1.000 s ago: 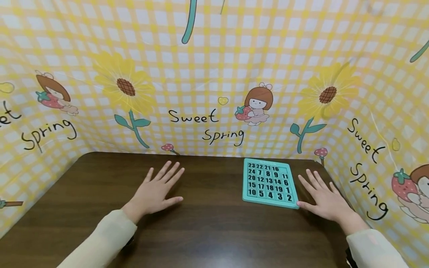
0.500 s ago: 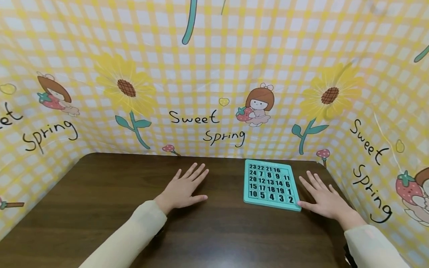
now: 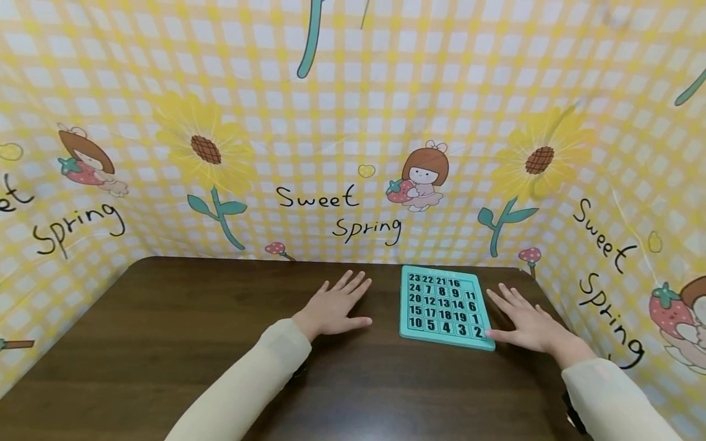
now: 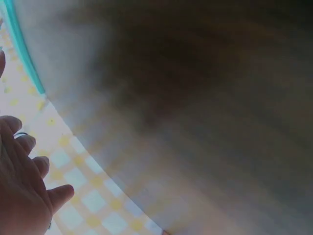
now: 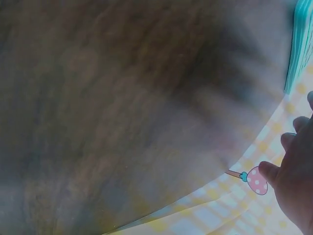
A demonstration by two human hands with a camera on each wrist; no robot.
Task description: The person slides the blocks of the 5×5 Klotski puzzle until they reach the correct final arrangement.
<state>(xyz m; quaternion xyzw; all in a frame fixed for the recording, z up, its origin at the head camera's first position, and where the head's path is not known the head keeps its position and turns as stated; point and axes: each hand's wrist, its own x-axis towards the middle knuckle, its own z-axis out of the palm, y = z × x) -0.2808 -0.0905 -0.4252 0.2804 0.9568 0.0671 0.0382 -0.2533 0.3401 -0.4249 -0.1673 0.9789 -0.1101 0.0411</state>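
Observation:
A turquoise sliding number puzzle point(image 3: 447, 306) lies flat at the back right of the dark wooden table. Its black-numbered tiles fill the frame except for a gap at the top right corner. To the left of it, apart from the puzzle, my left hand point(image 3: 333, 308) hovers palm down with straight, spread fingers. My right hand point(image 3: 529, 326) is just right of the puzzle, fingers extended, its thumb tip over or at the lower right corner near tile 2; contact cannot be told. In the left wrist view the puzzle's edge point(image 4: 24, 54) shows beyond the left hand point(image 4: 22, 181).
A yellow checked cloth point(image 3: 331, 122) printed with flowers and lettering hangs behind the table and along both sides. The brown tabletop point(image 3: 165, 343) extends to the left and in front of the hands.
My left hand has moved right across the table toward the puzzle. My right hand has shifted slightly left, its thumb now overlapping the puzzle's corner. The puzzle stays in place.

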